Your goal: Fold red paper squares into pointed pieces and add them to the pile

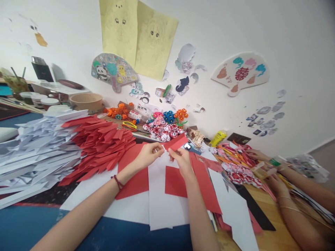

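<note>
1. Left forearm (86,205) and right forearm (200,212) fill the near part of my only view, the head camera; white sheets (161,209) lie below the grip.

2. On my feed, the right hand (181,160) grasps a narrow piece of red paper (178,141) between thumb and fingers, raised above the sheets and slanting up to its right end.

3. Left hand (150,153) curls thumb and fingers at the paper's left end; whether it pinches that edge or sits just beside it, I cannot tell.

4. To handle this piece well, I would hold the right pinch light but steady, square the edges before pressing, then run a left fingertip along any crease. Squeezing early could set it crooked.

5. Below the grip, between the forearms, lies a red rectangle (175,183); a larger red sheet (136,186) lies beneath the left hand.

6. Left of the grip spread red folded strips (102,153) and, farther out, white folded strips (44,153). Just beyond it sit red-and-white paper flowers (170,132); well right, another person's hands (277,184).
</note>
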The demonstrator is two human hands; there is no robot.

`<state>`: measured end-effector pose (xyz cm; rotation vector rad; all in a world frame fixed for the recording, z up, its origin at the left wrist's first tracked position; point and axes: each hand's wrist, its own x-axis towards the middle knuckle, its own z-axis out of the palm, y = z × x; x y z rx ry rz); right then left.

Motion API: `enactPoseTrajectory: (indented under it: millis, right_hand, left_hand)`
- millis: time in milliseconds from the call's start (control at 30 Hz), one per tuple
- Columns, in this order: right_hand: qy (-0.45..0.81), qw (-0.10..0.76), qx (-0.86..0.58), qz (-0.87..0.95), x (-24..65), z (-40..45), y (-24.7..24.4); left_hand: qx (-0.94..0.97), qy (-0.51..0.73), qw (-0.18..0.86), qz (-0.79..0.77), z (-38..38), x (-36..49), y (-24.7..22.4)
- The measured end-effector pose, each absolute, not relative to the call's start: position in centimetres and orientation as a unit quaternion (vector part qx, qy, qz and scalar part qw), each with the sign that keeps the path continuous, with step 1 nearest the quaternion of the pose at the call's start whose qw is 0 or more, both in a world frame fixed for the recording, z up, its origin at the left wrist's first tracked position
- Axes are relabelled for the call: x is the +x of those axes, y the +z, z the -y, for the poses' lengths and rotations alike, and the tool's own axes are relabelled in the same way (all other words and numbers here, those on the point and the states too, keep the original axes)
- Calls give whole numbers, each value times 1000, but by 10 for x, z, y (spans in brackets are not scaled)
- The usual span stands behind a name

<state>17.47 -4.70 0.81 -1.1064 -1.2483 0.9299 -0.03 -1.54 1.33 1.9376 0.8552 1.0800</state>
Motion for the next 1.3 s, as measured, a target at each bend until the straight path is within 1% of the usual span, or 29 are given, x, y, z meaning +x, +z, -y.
enactPoseTrajectory:
  millis: [133,267,367,500,567,633,733,833,933,1033,1300]
  right_hand:
    - [392,590,-470,528,175,47,10]
    - [397,544,-482,561,176,47,8]
    - [395,520,-495,573,174,47,7]
    - [366,541,-491,577,173,46,7]
    - [356,554,-488,573,174,45,6]
    - [351,562,-495,562,176,44,5]
    - [348,566,-512,545,178,42,3]
    - [353,562,-517,541,180,41,2]
    - [359,549,-514,552,181,41,2]
    - [357,535,-517,565,181,41,2]
    - [334,502,-530,597,180,44,2]
  left_hand:
    - [754,424,393,-312,16,-1,13]
    - [734,457,377,-332,18,-2,16]
    - [745,445,347,-356,16,-3,16]
    - [768,398,331,-376,13,-3,13]
    - [790,380,304,-374,15,-2,12]
    - [806,377,234,-391,17,-2,11]
    - [832,360,66,-417,22,-2,11]
    - [880,298,-83,-361,24,-5,13]
    - [910,248,-155,-294,24,-8,13]
    - [921,233,-163,-267,22,-10,11]
    - [927,254,-109,-255,20,-11,10]
